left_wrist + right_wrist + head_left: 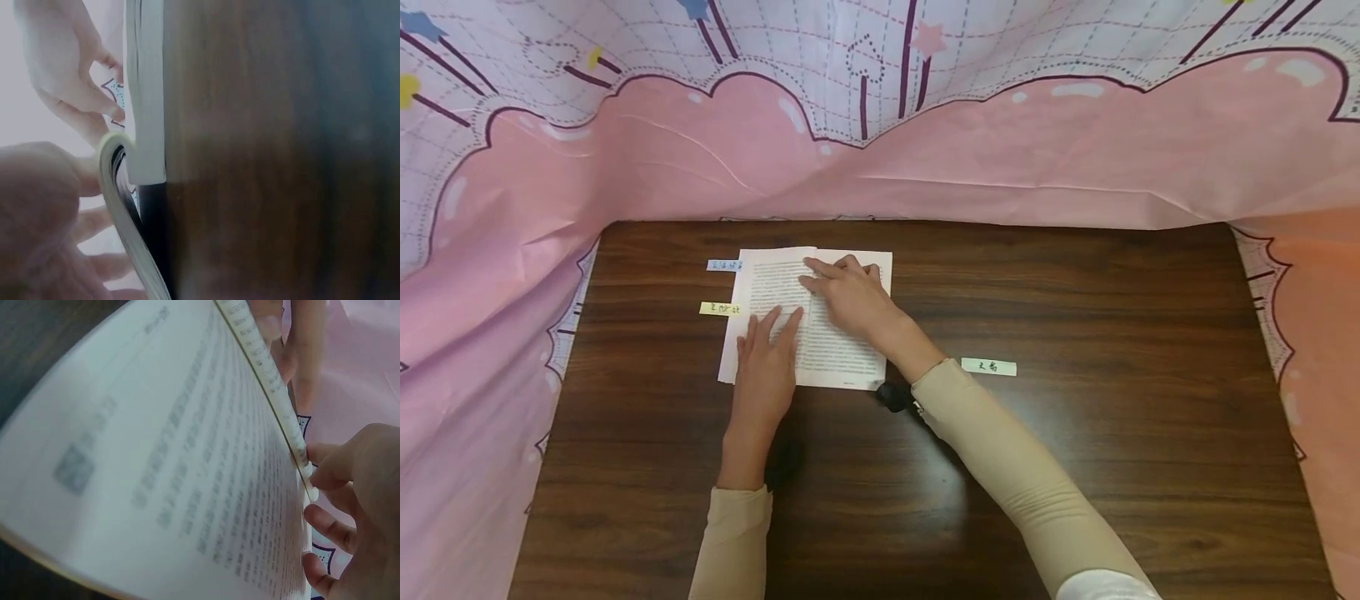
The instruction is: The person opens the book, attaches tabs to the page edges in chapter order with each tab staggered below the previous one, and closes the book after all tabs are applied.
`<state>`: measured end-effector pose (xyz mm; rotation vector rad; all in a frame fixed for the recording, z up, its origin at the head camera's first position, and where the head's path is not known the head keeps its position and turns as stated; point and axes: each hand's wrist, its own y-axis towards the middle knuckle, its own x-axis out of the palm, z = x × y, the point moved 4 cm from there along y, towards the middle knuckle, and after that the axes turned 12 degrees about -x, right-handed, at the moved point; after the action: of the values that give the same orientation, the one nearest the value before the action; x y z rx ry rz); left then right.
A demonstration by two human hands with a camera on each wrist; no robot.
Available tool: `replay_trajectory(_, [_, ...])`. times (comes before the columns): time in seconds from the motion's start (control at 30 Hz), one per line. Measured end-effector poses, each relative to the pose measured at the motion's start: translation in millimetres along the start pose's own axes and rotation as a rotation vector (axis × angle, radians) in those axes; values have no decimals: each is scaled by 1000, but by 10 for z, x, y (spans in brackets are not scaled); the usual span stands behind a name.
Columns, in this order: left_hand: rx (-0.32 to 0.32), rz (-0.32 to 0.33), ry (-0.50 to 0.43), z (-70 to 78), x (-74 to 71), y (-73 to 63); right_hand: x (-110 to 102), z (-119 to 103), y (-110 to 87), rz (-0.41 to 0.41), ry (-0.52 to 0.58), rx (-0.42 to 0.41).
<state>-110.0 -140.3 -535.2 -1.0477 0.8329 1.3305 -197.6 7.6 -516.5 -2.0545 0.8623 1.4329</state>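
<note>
An open book (842, 358) with printed pages lies left of the middle of the table. My left hand (763, 371) rests on its left page, fingers spread and pointing up the page. Across the right page reaches my right hand (857, 300), its fingertips touching the paper near the middle fold and the upper part. In the left wrist view the left-hand side of the book (134, 231) bends over a raised ridge beside my left palm. The right wrist view shows the right page (206, 462) curving, with right fingertips (325, 519) pressed along the fold.
A blue label strip (724, 266) and a yellow one (719, 309) stick out at the book's left edge. A pale green label (989, 367) with handwriting lies on the dark wooden table (1112, 333), right of the book. Pink patterned cloth (1000, 183) hangs around the table.
</note>
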Motion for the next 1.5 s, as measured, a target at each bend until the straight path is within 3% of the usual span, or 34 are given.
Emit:
replay_trajectory(0.27, [53, -57, -7, -68, 10, -24, 16, 44, 38, -15, 7, 20])
replay_trajectory(0.63, [11, -216, 21, -142, 9, 2, 23, 83, 135, -18, -60, 51])
replay_trajectory(0.9, [46, -252, -37, -208, 10, 11, 72, 124, 149, -15, -82, 83])
replay_trajectory(1.17, [72, -293, -46, -280, -3, -9, 122, 120, 122, 44, -50, 81])
replay_trajectory(1.5, [127, -283, -33, -334, -40, 36, 123, 121, 159, 31, -85, 96])
